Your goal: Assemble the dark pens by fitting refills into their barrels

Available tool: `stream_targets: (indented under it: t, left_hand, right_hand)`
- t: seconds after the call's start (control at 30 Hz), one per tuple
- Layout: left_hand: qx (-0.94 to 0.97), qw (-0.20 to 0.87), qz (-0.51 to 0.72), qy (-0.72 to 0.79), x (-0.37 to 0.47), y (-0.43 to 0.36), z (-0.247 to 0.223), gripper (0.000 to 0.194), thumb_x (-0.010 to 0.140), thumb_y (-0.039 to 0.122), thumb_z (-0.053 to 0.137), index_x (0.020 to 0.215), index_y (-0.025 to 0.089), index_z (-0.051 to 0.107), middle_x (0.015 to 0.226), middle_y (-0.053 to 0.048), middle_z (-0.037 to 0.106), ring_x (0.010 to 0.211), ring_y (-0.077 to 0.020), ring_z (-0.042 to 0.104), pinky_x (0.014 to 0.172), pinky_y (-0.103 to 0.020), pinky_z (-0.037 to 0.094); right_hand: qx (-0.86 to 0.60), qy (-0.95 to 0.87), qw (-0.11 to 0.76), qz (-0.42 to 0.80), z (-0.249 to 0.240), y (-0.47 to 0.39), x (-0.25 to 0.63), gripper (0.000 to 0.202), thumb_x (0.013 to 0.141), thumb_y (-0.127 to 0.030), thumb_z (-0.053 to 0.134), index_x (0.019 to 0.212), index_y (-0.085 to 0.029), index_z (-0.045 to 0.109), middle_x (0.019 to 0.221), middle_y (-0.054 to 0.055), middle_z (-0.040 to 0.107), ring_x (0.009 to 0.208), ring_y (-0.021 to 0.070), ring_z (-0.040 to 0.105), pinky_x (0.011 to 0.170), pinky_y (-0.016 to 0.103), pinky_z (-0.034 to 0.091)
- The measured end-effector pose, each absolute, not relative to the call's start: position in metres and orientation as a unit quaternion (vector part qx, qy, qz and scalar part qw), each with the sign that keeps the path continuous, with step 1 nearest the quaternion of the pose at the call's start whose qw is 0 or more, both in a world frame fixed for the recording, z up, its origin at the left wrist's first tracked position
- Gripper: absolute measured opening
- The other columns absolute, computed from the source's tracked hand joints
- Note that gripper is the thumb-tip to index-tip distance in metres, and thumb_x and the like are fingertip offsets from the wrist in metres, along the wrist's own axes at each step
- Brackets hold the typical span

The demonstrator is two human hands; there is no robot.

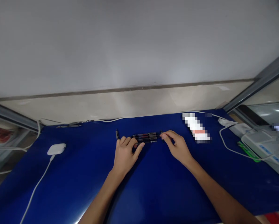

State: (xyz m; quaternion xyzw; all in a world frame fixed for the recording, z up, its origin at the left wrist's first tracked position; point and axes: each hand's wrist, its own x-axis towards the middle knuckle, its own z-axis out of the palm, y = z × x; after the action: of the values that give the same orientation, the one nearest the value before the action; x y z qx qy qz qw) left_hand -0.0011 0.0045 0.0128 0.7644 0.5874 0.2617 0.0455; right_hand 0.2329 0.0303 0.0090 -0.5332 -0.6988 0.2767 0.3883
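Note:
Several dark pens lie side by side on the blue table, between my two hands. My left hand is at their left end, its thumb and fingers closed round the end of the nearest pen, whose metallic tip points right. A short black piece lies just beyond my left knuckles. At the right end of the pens, my right hand pinches with thumb and forefinger; a small dark part shows by the fingertips, too small to make out.
A white case with a cable lies at the left. More pens lie along the back edge. A phone-like object with a blurred screen is right of centre. A green item and a power strip are at the right.

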Motion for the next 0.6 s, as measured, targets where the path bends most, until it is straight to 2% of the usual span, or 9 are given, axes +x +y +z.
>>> stream_targets:
  t: [0.1,0.27,0.47,0.6]
  left_hand:
    - [0.775,0.036,0.259,0.575,0.001,0.001,0.013,0.034,0.094,0.046,0.050,0.075,0.020,0.059,0.073,-0.002,0.060,0.078,-0.0194,0.048,0.076,-0.035,0.033]
    - [0.791,0.034,0.249,0.558,0.005,-0.002,0.015,0.031,0.093,0.046,0.052,0.079,0.021,0.063,0.077,-0.003,0.063,0.081,-0.0204,0.049,0.076,-0.036,0.033]
    - [0.795,0.049,0.246,0.552,0.003,0.000,0.016,0.023,0.097,0.034,0.045,0.094,0.021,0.063,0.089,-0.004,0.064,0.086,-0.0209,0.049,0.078,-0.036,0.034]
    - [0.794,0.047,0.244,0.556,0.000,0.002,0.017,0.023,0.096,0.032,0.045,0.090,0.020,0.063,0.086,-0.004,0.062,0.085,-0.0208,0.048,0.079,-0.036,0.034]
  right_hand:
    - [-0.476,-0.726,0.367,0.334,0.014,0.023,0.227,0.033,0.099,-0.036,0.043,0.080,-0.021,0.066,0.081,0.003,0.067,0.079,0.0163,0.063,0.070,0.028,0.048]
    - [-0.447,-0.744,0.339,0.362,0.017,0.016,0.220,0.029,0.097,-0.034,0.049,0.077,-0.022,0.065,0.075,0.001,0.065,0.074,0.0156,0.061,0.070,0.029,0.047]
    - [-0.465,-0.721,0.382,0.343,0.011,0.024,0.225,0.017,0.093,-0.034,0.055,0.085,-0.023,0.066,0.080,0.001,0.065,0.077,0.0166,0.059,0.075,0.032,0.047]
    - [-0.474,-0.706,0.402,0.338,0.011,0.028,0.230,0.014,0.091,-0.034,0.059,0.087,-0.023,0.068,0.082,0.002,0.066,0.077,0.0169,0.060,0.073,0.031,0.046]
